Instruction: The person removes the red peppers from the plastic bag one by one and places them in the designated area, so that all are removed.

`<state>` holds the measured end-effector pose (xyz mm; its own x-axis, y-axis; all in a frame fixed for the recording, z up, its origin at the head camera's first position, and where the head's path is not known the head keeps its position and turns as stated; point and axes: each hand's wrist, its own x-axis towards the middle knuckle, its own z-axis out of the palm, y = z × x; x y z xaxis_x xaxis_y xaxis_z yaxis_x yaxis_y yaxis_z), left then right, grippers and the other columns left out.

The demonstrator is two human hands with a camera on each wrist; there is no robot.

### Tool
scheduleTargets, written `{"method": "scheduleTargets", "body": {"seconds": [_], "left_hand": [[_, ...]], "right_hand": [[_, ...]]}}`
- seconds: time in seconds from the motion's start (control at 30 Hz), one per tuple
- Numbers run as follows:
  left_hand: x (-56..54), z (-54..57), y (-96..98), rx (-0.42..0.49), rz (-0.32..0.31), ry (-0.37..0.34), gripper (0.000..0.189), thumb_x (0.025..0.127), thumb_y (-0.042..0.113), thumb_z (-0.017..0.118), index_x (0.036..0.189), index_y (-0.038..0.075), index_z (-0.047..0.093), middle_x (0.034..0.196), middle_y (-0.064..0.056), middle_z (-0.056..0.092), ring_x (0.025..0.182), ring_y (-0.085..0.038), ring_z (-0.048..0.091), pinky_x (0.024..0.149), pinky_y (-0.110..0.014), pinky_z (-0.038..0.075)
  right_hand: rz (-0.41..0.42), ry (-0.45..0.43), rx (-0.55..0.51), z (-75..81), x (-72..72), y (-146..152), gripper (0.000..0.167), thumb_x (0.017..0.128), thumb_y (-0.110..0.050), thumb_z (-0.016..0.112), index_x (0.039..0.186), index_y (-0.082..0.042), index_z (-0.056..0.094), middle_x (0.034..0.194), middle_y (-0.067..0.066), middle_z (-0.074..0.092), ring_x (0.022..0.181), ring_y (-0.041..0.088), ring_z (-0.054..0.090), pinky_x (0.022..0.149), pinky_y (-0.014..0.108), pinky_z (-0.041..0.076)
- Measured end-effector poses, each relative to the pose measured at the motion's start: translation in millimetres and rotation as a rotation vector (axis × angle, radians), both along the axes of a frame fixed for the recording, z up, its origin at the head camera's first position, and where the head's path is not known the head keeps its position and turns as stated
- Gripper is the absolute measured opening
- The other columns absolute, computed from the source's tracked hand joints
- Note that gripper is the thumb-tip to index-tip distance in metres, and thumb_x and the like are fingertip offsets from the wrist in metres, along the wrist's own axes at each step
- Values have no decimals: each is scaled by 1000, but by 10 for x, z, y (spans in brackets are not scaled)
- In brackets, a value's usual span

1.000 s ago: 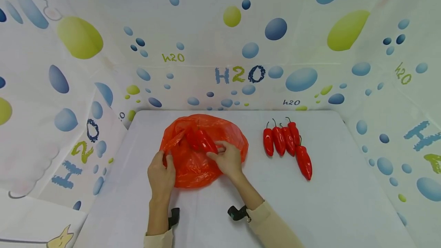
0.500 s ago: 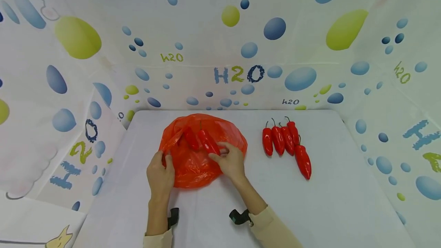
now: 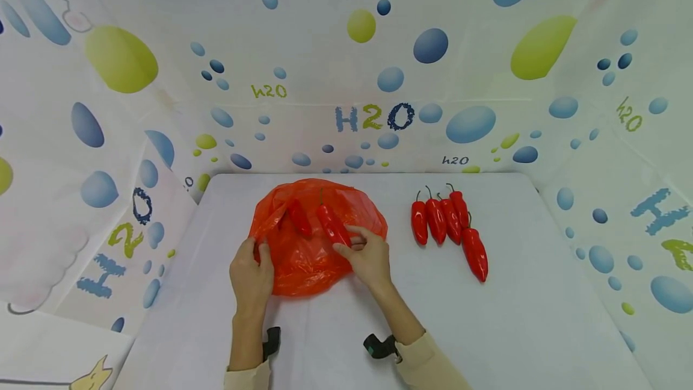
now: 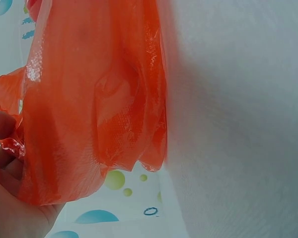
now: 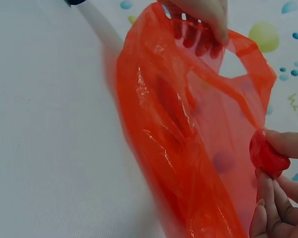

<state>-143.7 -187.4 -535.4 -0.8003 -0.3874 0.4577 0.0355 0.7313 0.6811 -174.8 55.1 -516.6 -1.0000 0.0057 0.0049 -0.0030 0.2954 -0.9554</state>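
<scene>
Grip | left hand [image 3: 251,274] pinches orange bag [image 3: 308,266] at edge | right hand [image 3: 371,259] pinches red pepper [image 3: 332,225] near tip

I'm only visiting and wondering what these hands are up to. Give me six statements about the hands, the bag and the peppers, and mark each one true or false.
1. The left hand grips the plastic bag. True.
2. The plastic bag is blue. False; it is orange-red.
3. The right hand pinches a red pepper. True.
4. Both hands are holding that same red pepper. False; only the right hand has it.
5. Five other peppers lie on the white table. True.
6. Those five lie to the left of the plastic bag. False; they lie to its right.
</scene>
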Motion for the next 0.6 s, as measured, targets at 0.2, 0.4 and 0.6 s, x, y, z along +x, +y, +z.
{"method": "scheduleTargets", "body": {"seconds": [0.2,0.4,0.6], "left_hand": [[-1,3,9,-8,2,-1,19,105,12,58,106,-4,67,93,-18,68,77,-31,59,77,-47,59],[-4,-3,12,-3,-1,-6,19,105,11,58,108,-5,67,96,-19,70,80,-33,62,79,-49,60],[-4,-6,13,-3,-3,-10,19,105,12,58,107,-5,67,94,-18,69,78,-31,60,78,-48,60]], "right_hand": [[-10,16,3,-26,13,70,46,86,-28,87,128,-13,74,97,2,74,87,20,69,77,35,62],[-35,20,9,-47,36,111,45,86,-29,87,127,-15,74,97,2,75,88,20,70,78,36,62],[-54,20,-3,-45,74,154,45,87,-28,87,128,-15,74,98,3,75,89,21,70,79,36,62]]}}
